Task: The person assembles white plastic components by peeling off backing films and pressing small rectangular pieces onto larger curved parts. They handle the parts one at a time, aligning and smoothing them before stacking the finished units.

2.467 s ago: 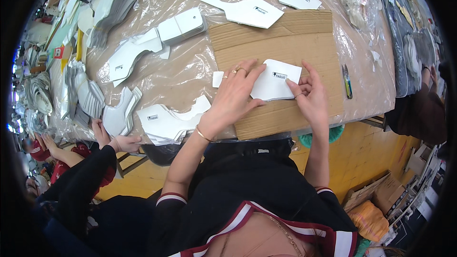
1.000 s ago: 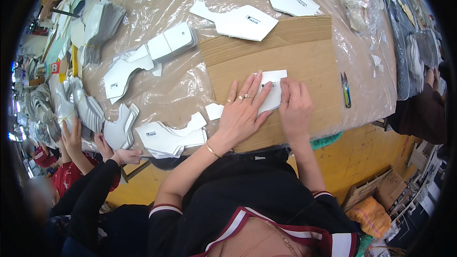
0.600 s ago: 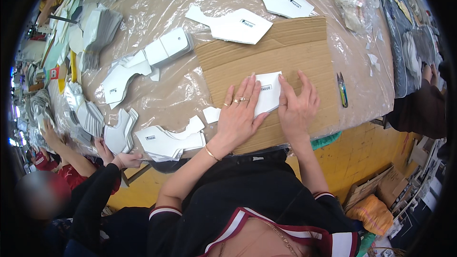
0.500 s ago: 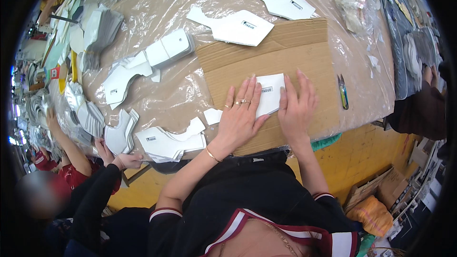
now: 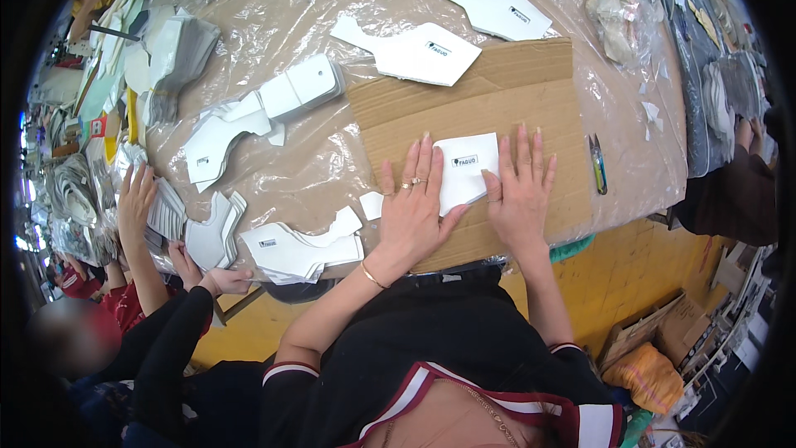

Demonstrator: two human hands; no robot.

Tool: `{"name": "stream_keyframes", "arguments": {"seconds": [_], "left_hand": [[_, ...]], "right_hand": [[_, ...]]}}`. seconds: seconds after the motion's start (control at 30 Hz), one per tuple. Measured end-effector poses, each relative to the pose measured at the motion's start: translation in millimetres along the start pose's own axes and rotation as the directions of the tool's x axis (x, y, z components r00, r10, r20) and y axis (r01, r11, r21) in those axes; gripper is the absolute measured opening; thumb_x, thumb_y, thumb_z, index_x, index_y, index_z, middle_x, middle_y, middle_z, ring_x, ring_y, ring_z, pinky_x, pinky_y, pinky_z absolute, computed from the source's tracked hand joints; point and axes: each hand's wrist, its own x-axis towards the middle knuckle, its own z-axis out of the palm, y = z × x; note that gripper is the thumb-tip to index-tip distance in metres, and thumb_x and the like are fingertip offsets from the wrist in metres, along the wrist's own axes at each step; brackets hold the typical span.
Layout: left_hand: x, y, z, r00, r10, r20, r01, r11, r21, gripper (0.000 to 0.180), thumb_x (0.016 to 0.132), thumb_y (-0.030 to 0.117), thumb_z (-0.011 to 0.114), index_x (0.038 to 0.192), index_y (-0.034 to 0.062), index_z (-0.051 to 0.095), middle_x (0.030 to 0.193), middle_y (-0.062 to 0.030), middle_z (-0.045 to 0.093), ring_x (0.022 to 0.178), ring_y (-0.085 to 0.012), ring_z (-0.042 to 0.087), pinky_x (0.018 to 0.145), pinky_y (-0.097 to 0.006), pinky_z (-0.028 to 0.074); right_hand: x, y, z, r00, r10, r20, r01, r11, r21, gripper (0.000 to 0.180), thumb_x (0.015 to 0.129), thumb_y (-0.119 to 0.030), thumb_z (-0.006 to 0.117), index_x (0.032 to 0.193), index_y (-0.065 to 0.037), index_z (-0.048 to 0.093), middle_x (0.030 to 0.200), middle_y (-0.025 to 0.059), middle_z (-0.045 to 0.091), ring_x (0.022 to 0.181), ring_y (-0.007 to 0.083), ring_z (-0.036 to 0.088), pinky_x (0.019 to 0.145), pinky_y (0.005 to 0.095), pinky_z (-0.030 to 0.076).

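A white cut piece (image 5: 467, 185) with a small dark printed mark lies on a sheet of brown cardboard (image 5: 531, 75). Flat across its left part rests my left hand (image 5: 412, 209), fingers stretched out, hiding some of it. A white tip (image 5: 371, 204) shows left of that hand; the hand hides whether it belongs to the same piece. My right hand (image 5: 522, 195) lies along the piece's right edge, palm down, fingers extended and its thumb on the white surface. Neither hand grips anything.
Similar marked white pieces (image 5: 427, 54) lie beyond the cardboard on the plastic-covered table (image 5: 307, 149). Stacks of white pieces (image 5: 303, 87) stand to the left, near a co-worker's hands (image 5: 224, 281). Small snips (image 5: 598, 164) lie right of the cardboard.
My left hand has shifted slightly left and my right hand slightly right, so more of the white piece shows between them. At left, a co-worker's hand has come closer to the stacks.
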Motion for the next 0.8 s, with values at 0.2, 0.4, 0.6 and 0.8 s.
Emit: {"name": "stream_keyframes", "arguments": {"seconds": [0.2,0.4,0.6,0.8], "left_hand": [[-1,-3,4,1.000,0.022,-0.010,-0.022,1.000,0.002,0.074,0.091,0.055,0.054,0.149,0.0117,0.040,0.159,-0.0249,0.022,0.149,-0.0363,0.019,0.117,-0.059,0.006],[0,-2,1,0.998,0.047,-0.036,-0.048,0.998,-0.036,0.062,0.091,0.049,0.059,0.144,0.0180,0.049,0.157,-0.0288,0.022,0.148,-0.0403,0.019,0.116,-0.061,0.007],[1,3,0,0.999,0.012,-0.030,-0.014,0.997,-0.070,0.061,0.089,0.044,0.063,0.140,0.0136,0.051,0.156,-0.0297,0.022,0.147,-0.0425,0.020,0.115,-0.062,0.008],[2,9,-4,0.999,-0.014,-0.046,0.010,0.997,-0.078,0.058,0.087,0.040,0.064,0.136,0.0111,0.053,0.156,-0.0304,0.022,0.147,-0.0429,0.019,0.115,-0.063,0.008]], "right_hand": [[8,-8,5,0.995,-0.103,-0.010,0.103,0.994,0.048,0.050,0.101,-0.039,0.046,0.144,-0.013,0.050,0.156,0.0136,0.036,0.146,0.0351,0.026,0.116,0.0574,0.016],[15,-11,7,0.991,-0.110,-0.071,0.119,0.985,0.124,0.042,0.098,-0.032,0.054,0.134,-0.011,0.059,0.152,0.0162,0.040,0.142,0.0365,0.033,0.113,0.0568,0.023],[27,-7,8,0.979,-0.153,-0.136,0.178,0.964,0.197,0.035,0.097,-0.028,0.057,0.125,-0.009,0.065,0.148,0.0164,0.046,0.138,0.0362,0.040,0.110,0.0520,0.030],[26,-12,6,0.983,-0.132,-0.130,0.154,0.970,0.186,0.033,0.095,-0.021,0.060,0.124,-0.006,0.066,0.145,0.0183,0.048,0.137,0.0378,0.040,0.111,0.0505,0.030]]}}
